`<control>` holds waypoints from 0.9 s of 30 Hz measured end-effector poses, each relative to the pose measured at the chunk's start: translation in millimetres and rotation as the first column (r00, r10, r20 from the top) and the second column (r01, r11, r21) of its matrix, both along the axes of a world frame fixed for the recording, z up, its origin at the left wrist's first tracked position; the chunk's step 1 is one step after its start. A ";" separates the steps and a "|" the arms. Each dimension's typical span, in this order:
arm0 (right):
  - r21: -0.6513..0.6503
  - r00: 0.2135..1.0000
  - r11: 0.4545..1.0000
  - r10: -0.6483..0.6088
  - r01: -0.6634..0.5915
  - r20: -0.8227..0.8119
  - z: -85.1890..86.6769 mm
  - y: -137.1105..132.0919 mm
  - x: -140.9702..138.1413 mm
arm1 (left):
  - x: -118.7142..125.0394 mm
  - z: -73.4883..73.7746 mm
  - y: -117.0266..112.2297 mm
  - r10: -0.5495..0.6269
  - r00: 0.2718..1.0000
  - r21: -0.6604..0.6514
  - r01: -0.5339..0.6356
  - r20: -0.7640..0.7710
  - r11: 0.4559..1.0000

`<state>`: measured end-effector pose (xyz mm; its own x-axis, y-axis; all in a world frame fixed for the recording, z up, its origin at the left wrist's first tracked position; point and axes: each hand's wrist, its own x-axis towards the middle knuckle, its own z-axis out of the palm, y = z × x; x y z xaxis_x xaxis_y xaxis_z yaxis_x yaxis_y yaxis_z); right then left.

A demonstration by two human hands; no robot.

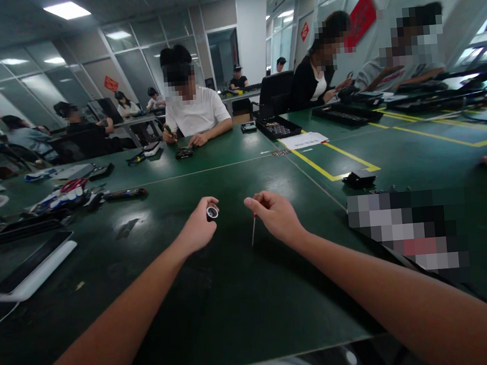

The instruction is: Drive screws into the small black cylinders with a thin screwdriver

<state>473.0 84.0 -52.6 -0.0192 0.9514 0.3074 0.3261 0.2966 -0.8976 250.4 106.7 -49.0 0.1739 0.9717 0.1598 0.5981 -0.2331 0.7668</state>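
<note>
My left hand [198, 225] is closed around a small round black part with a silver rim [212, 212], its ringed end facing me. What that part belongs to is hidden by my fingers. Across a short gap, my right hand [277, 216] pinches a thin screwdriver [253, 232] by its red end. The metal shaft points down towards the green tabletop [235, 295], and I cannot tell whether its tip touches. Both hands are above the table, apart from each other.
Cables and tools [65, 196] lie at the left, beside a white-edged flat device [43, 266]. A small black box [359, 179] sits at the right, above a blurred-out item [403, 237]. Opposite, a person in white [198, 116] works; a black parts tray [278, 127] stands nearby.
</note>
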 end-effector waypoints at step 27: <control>0.043 0.977 0.997 0.071 -0.064 -0.202 -10.0 6.8 -2.4 | 1.1 -29.6 0.3 -0.114 0.990 0.170 0.128 -0.087 0.977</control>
